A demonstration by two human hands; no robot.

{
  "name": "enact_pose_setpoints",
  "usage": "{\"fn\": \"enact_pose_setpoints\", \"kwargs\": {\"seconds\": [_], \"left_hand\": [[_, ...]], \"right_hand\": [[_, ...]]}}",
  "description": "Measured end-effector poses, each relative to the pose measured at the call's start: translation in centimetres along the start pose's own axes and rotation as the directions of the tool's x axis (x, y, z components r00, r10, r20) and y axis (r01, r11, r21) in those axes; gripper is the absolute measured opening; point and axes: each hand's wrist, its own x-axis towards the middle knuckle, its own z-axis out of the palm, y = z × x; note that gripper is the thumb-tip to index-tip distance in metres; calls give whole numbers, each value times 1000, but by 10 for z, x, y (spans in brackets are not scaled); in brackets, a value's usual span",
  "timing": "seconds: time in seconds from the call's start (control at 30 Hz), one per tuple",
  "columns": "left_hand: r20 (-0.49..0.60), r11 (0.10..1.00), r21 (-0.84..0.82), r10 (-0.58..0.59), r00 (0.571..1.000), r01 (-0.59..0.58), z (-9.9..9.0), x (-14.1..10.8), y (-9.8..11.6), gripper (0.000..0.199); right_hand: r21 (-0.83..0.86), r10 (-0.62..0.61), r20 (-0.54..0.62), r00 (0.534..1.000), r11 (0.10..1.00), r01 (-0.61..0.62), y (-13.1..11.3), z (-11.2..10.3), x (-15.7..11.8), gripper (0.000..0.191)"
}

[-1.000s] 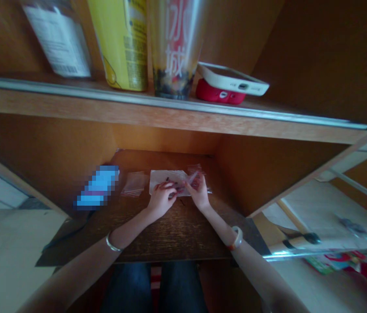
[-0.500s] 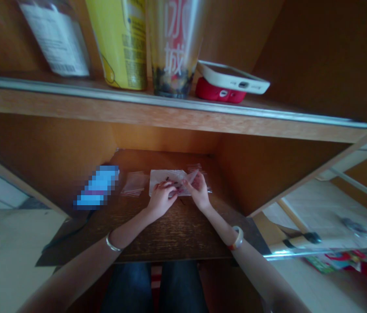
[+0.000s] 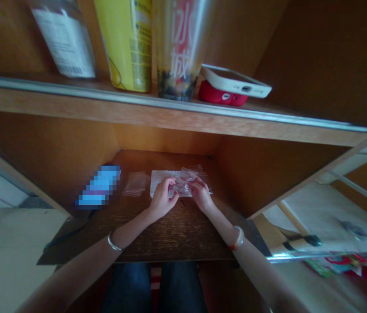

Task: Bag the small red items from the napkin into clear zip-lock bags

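Note:
Between my hands is a small clear plastic bag [image 3: 183, 177], raised over a white sheet [image 3: 157, 176] on the dark wooden desktop. My right hand [image 3: 202, 194] pinches the bag's right side, fingers closed. My left hand [image 3: 163, 198] is at its left side, thumb and fingers curled together on the plastic; whatever else the fingertips hold is too small to make out. A stack of clear plastic bags [image 3: 135, 183] lies left of the sheet. More clear bags [image 3: 199, 169] lie behind my right hand, partly hidden by it.
A phone with a blurred-out screen [image 3: 100, 184] leans at the left, its cable running to the desk's front-left edge. The shelf [image 3: 170, 111] above bears a labelled bottle [image 3: 67, 43], a yellow container [image 3: 131, 52], a drink cup [image 3: 178, 65] and a white device [image 3: 235, 82] on a red case [image 3: 222, 95].
My left hand has come off the sheet, where small dark bits lay, and moved up to the bag. The bag is now spread between both hands.

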Motion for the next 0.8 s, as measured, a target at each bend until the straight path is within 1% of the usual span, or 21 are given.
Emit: {"fn": "enact_pose_setpoints", "kwargs": {"seconds": [0.1,0.2,0.3,0.4,0.5,0.57,0.67,0.8], "left_hand": [[-67,993,-113,-46,997,38,-1,0,4,32],[-127,978,-181,-124,984,100,-2,2,7,25],[-142,966,-204,-190,972,159,-3,3,6,21],[-145,960,-198,-226,963,196,-3,4,2,19],[-120,966,-170,-215,969,193,-4,5,-1,9],[-137,973,-146,-200,970,180,-5,5,-1,8],[-242,976,-139,-200,949,170,-7,6,-1,8],[-374,974,-167,-209,904,156,-8,7,-2,9]], "right_hand": [[7,84,71,994,996,-84,-2,0,-1,33],[-42,161,170,972,987,-156,-2,1,-4,32],[-107,213,269,939,976,-191,-3,4,-9,30],[-114,226,327,917,973,-199,-4,6,-12,27],[-113,220,335,916,975,-192,-3,6,-13,28],[-122,212,323,922,976,-182,0,4,-13,29],[-125,218,281,935,974,-189,4,1,-11,28],[-149,232,253,939,969,-199,6,0,-9,28]]}}
